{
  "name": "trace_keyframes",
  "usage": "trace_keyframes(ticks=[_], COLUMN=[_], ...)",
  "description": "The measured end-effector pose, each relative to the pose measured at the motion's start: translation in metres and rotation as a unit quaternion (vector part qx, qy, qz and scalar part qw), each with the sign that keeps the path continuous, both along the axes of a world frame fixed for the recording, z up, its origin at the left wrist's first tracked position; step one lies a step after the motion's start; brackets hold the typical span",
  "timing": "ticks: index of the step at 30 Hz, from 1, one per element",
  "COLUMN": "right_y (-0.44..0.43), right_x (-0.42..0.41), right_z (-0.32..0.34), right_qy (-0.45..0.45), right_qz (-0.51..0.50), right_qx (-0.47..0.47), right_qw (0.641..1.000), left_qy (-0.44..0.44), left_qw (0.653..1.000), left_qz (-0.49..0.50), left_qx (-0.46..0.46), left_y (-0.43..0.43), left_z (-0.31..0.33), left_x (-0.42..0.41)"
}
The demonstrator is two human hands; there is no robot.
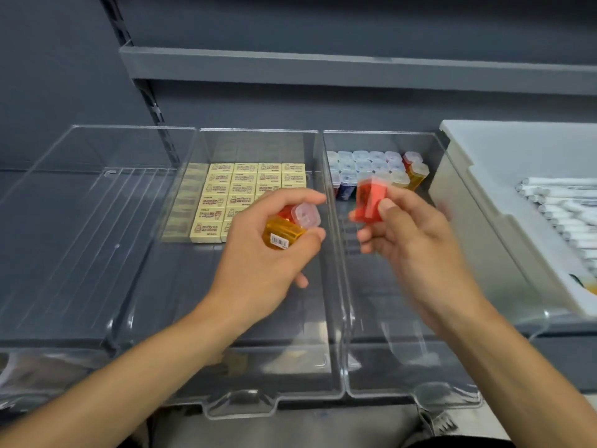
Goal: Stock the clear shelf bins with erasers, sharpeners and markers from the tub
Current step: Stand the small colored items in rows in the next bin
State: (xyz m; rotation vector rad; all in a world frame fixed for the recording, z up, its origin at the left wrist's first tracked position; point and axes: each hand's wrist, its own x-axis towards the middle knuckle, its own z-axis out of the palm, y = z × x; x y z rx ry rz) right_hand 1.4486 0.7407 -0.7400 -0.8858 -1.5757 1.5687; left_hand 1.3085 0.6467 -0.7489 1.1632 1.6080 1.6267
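Dark grey shelving (323,69) runs behind everything, with three clear bins side by side in front of you. Use the eraser bin (258,132) in the middle as your reference. The erasers (232,189) are packed flat in neat rows at its back, labels up, I'd guess so they read from the front.

Just right of it is the sharpener bin (381,367). The stocked sharpeners (365,163) stand upright in its back corner, caps up and tight together so more fit. Further right sits the white tub (468,176) with the markers (562,205) lying in it. Left of the eraser bin is the third bin (80,221), probably meant for those markers.

Your left hand (258,253) hovers over the eraser bin's right side. Its fingers are curled round an orange sharpener (281,236) and a capped red sharpener (305,215), so it's basically your holding stash.

Your right hand (410,234), over the sharpener bin, pinches a single red sharpener (370,202) between thumb and fingers. It's blurry, so I can't tell exactly how it's turned. Looks like you're feeding them in one at a time. I'd stand it beside the back rows and take care not to tip its neighbours.
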Motion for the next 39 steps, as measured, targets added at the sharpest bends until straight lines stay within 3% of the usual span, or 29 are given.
trace_keyframes(ticks=[9,15,21,30,39], right_y=[0.04,0.057,0.059,0.052,0.049], right_x=[0.005,0.015,0.022,0.044,0.043], right_z=[-0.008,-0.025,-0.031,-0.043,-0.042], right_qy=[-0.129,0.044,0.089,0.138,0.154], right_qz=[-0.055,-0.126,-0.087,0.011,0.005], right_qx=[-0.063,-0.266,-0.245,-0.285,-0.299], right_qw=[0.988,0.955,0.962,0.948,0.942], left_qy=[-0.041,-0.039,-0.039,-0.025,-0.03], left_qw=[0.999,0.999,0.999,1.0,0.999], left_qz=[0.013,0.008,0.0,-0.006,-0.014], left_qx=[-0.02,-0.022,-0.016,-0.011,-0.013], left_y=[0.004,0.01,0.011,0.007,0.002], left_z=[-0.004,-0.006,-0.015,-0.023,-0.025], left_x=[0.001,-0.002,-0.005,-0.01,-0.008])
